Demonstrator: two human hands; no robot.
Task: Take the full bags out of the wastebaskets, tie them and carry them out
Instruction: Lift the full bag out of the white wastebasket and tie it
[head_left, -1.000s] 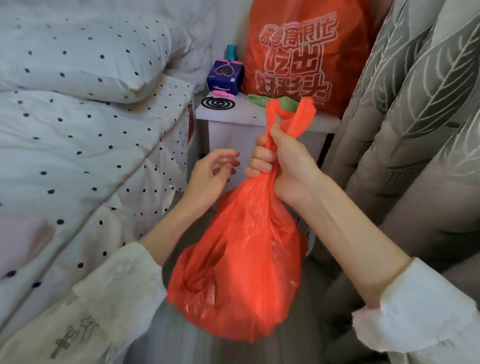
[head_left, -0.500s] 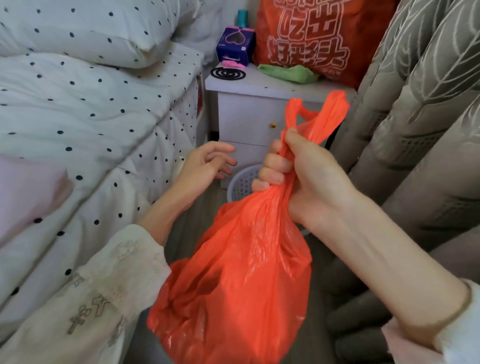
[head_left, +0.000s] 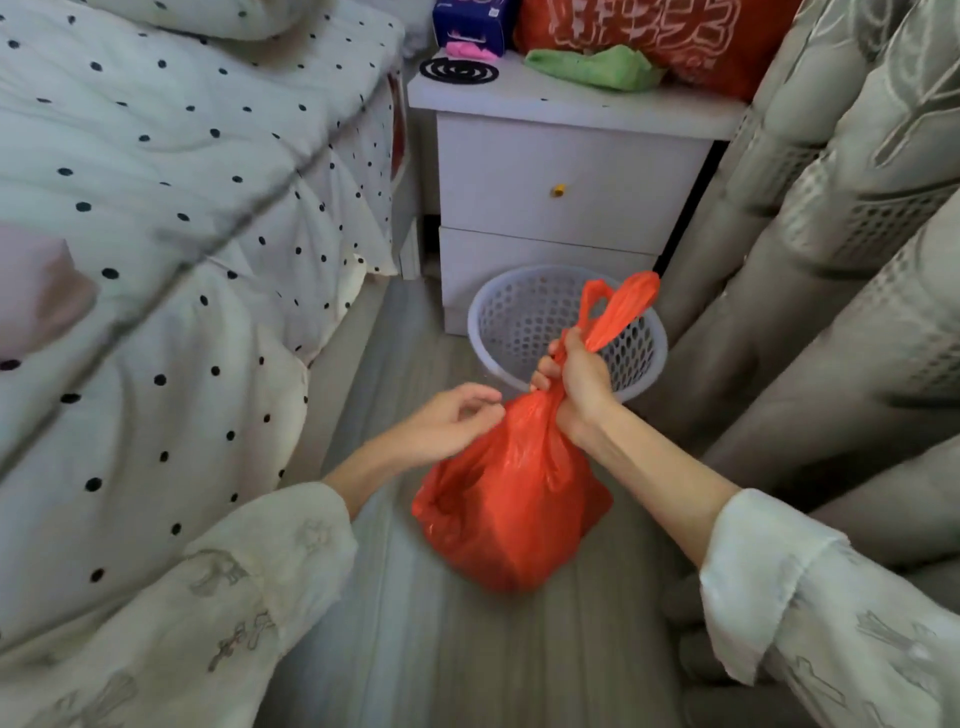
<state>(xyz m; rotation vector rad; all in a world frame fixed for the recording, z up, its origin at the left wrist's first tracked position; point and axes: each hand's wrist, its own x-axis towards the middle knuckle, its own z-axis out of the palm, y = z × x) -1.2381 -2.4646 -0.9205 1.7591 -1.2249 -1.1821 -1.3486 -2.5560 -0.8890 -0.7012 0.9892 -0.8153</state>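
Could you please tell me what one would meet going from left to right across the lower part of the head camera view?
Polka-dot bedding → left hand → orange bag → right hand gripping the bag's neck → grey curtain.

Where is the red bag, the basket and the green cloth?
red bag (head_left: 511, 512): head view, on its bulging side.
basket (head_left: 524, 317): head view, on its inner wall.
green cloth (head_left: 592, 67): head view, on its middle.

Orange bag (head_left: 511, 499): full, neck gathered, handles upright, hanging above floor. Empty lavender perforated wastebasket (head_left: 519, 317) at its 12 o'clock.
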